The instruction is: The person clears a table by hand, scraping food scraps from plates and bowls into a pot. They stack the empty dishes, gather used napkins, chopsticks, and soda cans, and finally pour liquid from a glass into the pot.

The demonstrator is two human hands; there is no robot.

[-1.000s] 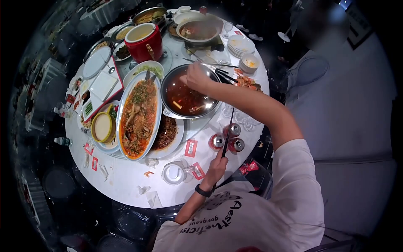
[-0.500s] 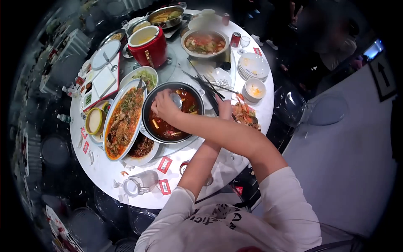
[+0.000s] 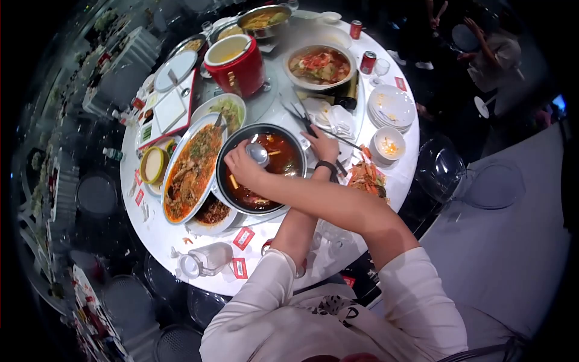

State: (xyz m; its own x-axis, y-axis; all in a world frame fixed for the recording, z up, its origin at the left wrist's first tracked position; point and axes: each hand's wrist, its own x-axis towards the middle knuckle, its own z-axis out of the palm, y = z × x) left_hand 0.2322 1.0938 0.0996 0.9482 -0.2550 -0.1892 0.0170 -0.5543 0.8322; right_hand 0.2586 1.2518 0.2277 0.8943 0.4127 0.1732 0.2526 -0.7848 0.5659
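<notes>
My forearms cross over the table. My right hand (image 3: 242,165) reaches left into a dark round pot (image 3: 303,158) of red-brown broth. Its fingers are curled beside the round metal bowl of a ladle (image 3: 258,154) and appear closed on it; the handle is hidden. Right of the pot, my left hand (image 3: 324,146), with a dark band at the wrist, is closed around several dark chopsticks (image 3: 305,117). Their tips point away from me, and part of the bundle is hidden by the hand. Beyond it lie crumpled white napkins (image 3: 335,122).
An oval fish platter (image 3: 192,175) touches the pot's left side. A red bucket (image 3: 236,73) and a soup bowl (image 3: 321,65) stand farther back. At right are stacked plates (image 3: 391,105), a small bowl (image 3: 388,145) and shrimp shells (image 3: 366,180). A glass jug (image 3: 208,259) stands near the front edge.
The view has shifted, so the table sits farther right. My left hand has turned, exposing its back and wristband, and the chopsticks are angled differently. My right hand stays at the ladle in the pot.
</notes>
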